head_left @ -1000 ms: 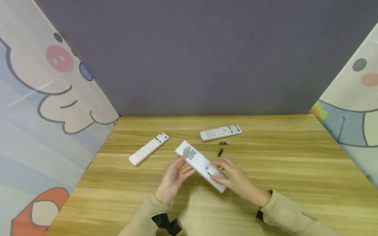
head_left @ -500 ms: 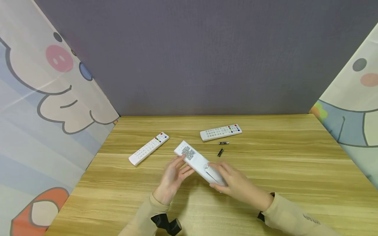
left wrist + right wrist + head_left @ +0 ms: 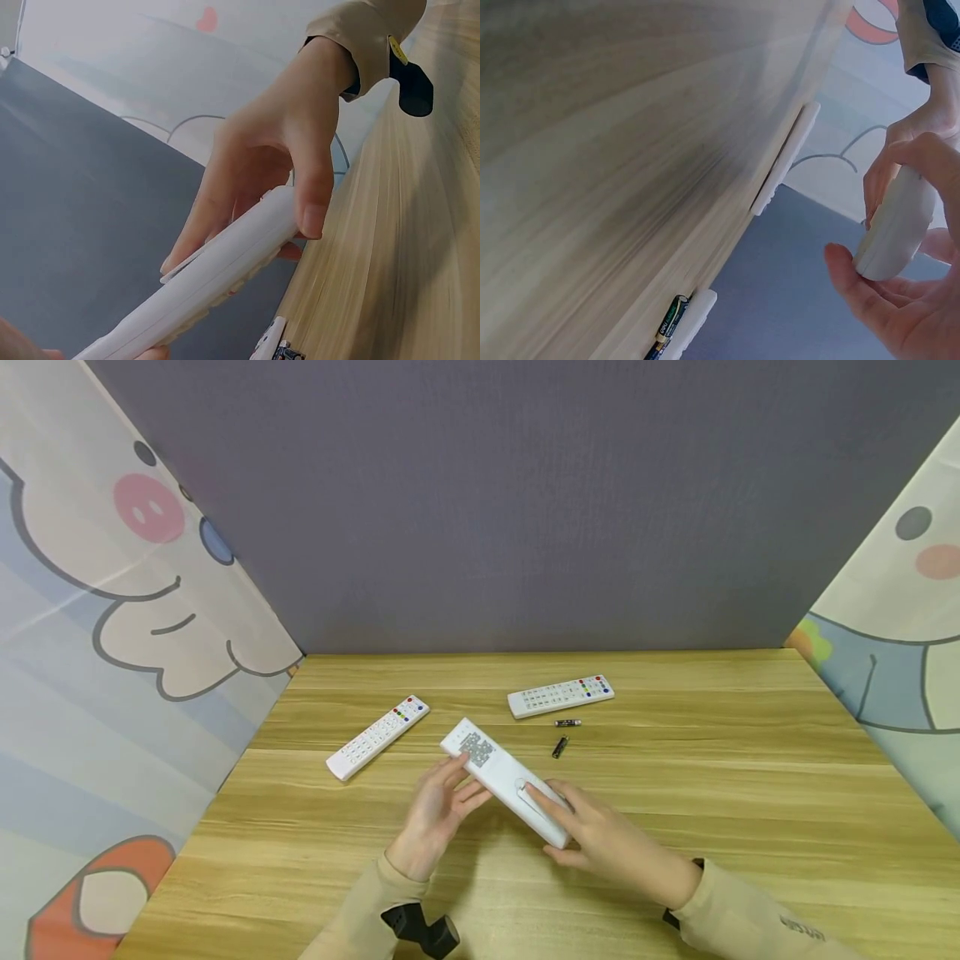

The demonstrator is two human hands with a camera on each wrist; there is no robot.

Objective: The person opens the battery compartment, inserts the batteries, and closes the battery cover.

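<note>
A white remote control (image 3: 498,772) is held back side up above the table, tilted, its printed label toward the far end. My left hand (image 3: 437,814) grips the far part, thumb on the back and fingers beneath. My right hand (image 3: 611,843) holds the near end, one finger on the battery cover (image 3: 531,804). In the left wrist view, the cover (image 3: 182,268) has one edge slightly raised from the remote, under a fingertip of the right hand (image 3: 270,135). The right wrist view shows the remote's rounded end (image 3: 900,229) between thumb and fingers. The battery compartment's inside is hidden.
Two more white remotes lie buttons up on the wooden table (image 3: 712,760): one at left (image 3: 378,737), another at the back (image 3: 561,697). Two small dark batteries, one crosswise (image 3: 567,722) and one slanted (image 3: 560,747), lie before the back remote. A grey panel (image 3: 525,527) stands behind.
The battery cover, tilted up off the remote a second ago, now lies nearly flat on its back. My right hand has moved from pinching the cover to holding the near end and touching the cover.
</note>
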